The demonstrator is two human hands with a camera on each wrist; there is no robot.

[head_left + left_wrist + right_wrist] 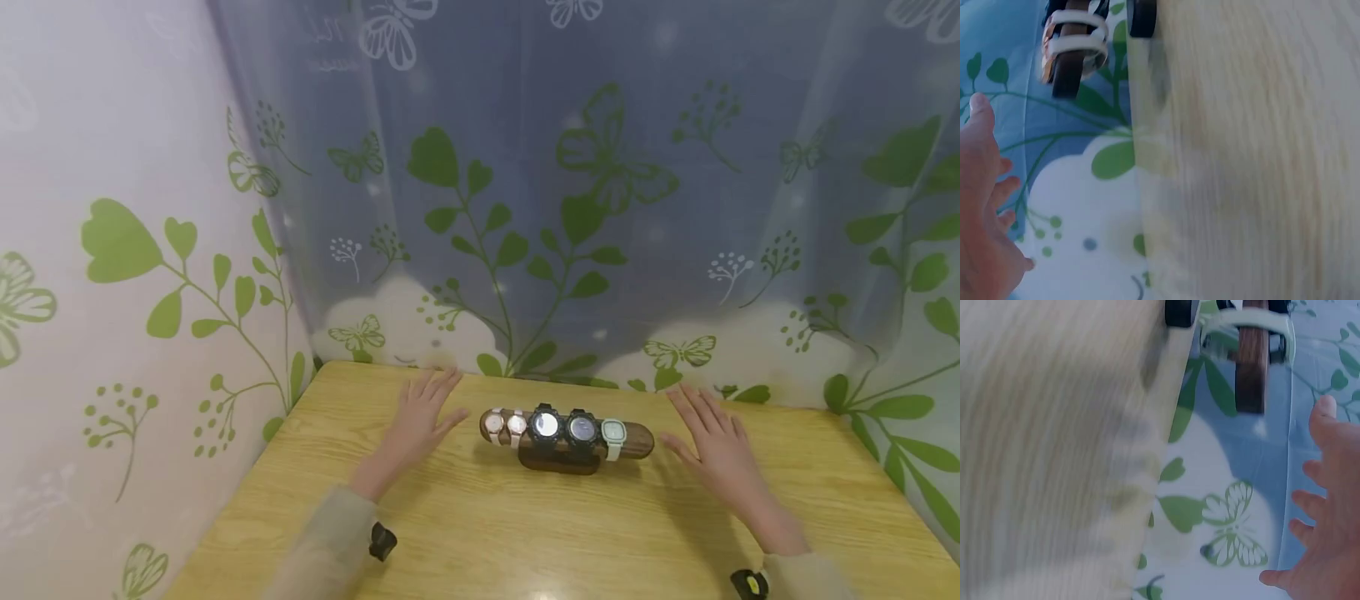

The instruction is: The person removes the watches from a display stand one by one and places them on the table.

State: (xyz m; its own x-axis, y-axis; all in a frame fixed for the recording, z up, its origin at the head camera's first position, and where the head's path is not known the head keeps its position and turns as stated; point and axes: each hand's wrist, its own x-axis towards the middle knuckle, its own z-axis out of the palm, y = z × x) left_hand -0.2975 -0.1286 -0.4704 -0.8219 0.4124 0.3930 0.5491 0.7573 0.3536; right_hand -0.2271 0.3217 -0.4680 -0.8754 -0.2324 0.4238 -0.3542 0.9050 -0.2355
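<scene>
A dark wooden watch stand (637,439) stands on the table, its bar held up on a base (558,461). From left to right the bar carries two small watches (494,425) with pale straps and rose-gold cases, two bulky black watches (582,427) and a pale green watch (613,432). To the left of the bar is my left hand (417,423), fingers extended and thumb spread, holding nothing. On the other side my right hand (718,450) is likewise spread, apart from the stand's end. Both wrist views show the bar's ends beyond the thumbs.
The light wooden table (465,533) meets a blue-and-white curtain (517,208) with green leaves and butterflies at its back edge. A white patterned curtain (150,350) runs along the left. Dark wrist devices (382,542) sit at both sleeve cuffs.
</scene>
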